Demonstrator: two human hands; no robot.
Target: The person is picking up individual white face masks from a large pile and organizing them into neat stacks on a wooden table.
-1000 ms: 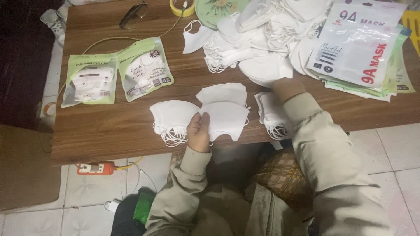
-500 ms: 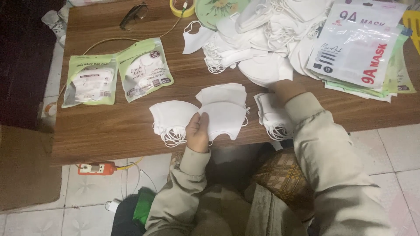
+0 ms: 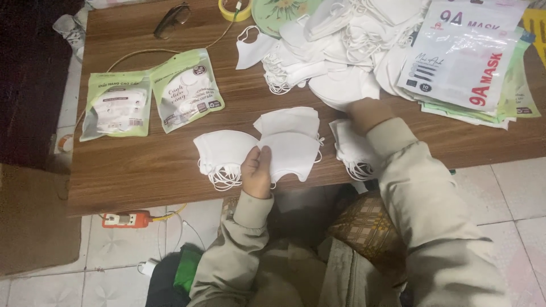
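Note:
My left hand [image 3: 256, 169] holds a small stack of folded white face masks [image 3: 290, 153] at the near edge of the brown wooden table [image 3: 142, 165]. A second stack of white masks [image 3: 223, 150] lies just left of that hand, its ear loops hanging toward me. My right hand [image 3: 364, 112] reaches into the big loose pile of white masks [image 3: 335, 51] at the table's far middle; its fingers are hidden under a mask. Another mask stack [image 3: 351, 146] lies beside my right sleeve.
Two green packed mask pouches [image 3: 151, 99] lie at the left. A pile of empty printed pouches [image 3: 466, 62] sits at the far right. Glasses [image 3: 172, 18], a yellow tape roll [image 3: 235, 8] and a patterned plate [image 3: 278, 10] are at the back. A power strip [image 3: 125, 219] lies on the tiled floor.

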